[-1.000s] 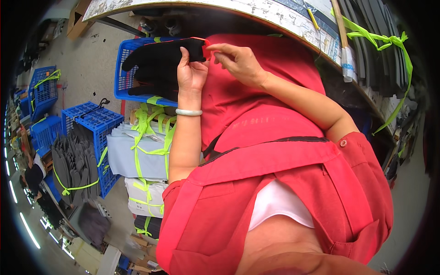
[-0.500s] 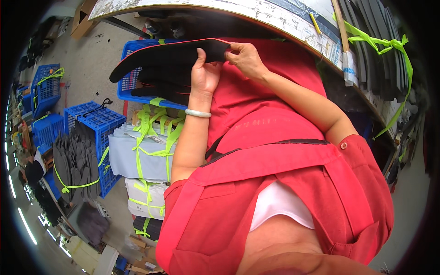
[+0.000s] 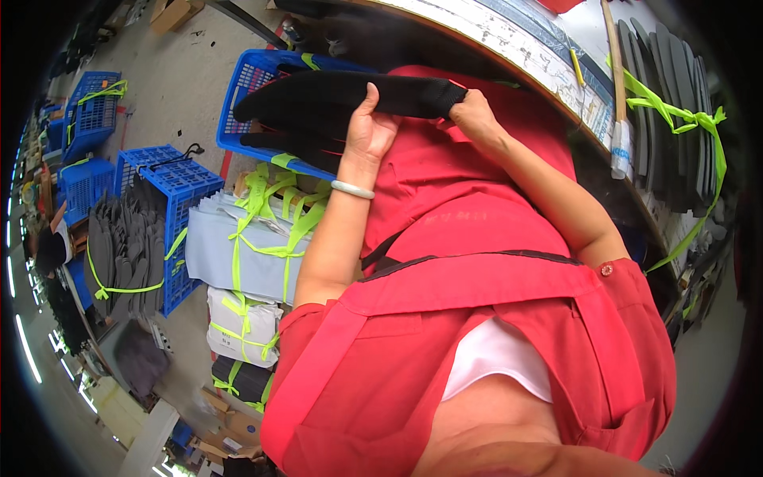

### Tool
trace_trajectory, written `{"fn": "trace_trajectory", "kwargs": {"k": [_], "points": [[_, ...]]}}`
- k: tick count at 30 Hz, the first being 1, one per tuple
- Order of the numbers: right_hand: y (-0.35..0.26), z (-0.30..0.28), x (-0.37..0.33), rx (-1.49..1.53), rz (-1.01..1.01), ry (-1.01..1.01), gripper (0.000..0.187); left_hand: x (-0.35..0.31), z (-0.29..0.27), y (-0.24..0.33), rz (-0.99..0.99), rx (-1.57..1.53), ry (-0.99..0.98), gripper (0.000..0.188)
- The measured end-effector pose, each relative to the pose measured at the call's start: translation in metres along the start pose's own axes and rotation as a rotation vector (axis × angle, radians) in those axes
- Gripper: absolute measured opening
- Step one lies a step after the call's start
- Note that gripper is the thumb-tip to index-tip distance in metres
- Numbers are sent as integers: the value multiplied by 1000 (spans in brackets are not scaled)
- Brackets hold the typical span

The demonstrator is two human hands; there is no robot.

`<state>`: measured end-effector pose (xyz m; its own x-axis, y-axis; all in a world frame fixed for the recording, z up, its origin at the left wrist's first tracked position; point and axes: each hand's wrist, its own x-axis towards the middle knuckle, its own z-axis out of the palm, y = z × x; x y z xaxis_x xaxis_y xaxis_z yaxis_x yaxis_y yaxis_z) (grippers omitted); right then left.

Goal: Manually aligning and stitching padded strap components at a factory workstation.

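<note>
Your right hand (image 3: 475, 118) has its fingers clamped on the right end of a long, flat, round-tipped black fabric piece (image 3: 318, 94), which stretches from over the blue plastic lattice basket (image 3: 246, 149) to above the red cloth across your lap (image 3: 445, 175). Your left hand (image 3: 372, 131) lays its thumb over the piece's middle, its other fingers hidden beneath, so you cannot tell how tightly they close.

Long black piece (image 3: 314, 95), left end rounded, partly over blue basket (image 3: 229, 107)
</note>
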<state>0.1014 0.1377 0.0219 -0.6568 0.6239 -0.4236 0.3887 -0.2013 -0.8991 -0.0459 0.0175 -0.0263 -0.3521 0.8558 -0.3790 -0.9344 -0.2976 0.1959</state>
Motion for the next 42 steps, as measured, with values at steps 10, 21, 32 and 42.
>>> {"fn": "trace_trajectory", "kwargs": {"k": [10,21,32,42], "points": [[3,0,-25,-79,-107,-135,22,-6,-109,163,521,149,446,38],[-25,2,-65,-104,-244,-196,16,-6,-131,168,445,150,584,21],[-11,0,-34,-201,-209,-158,19,-27,-20,16,124,135,131,19],[-61,-20,-13,-434,-58,-394,42,-47,13,14,105,397,45,17]]}}
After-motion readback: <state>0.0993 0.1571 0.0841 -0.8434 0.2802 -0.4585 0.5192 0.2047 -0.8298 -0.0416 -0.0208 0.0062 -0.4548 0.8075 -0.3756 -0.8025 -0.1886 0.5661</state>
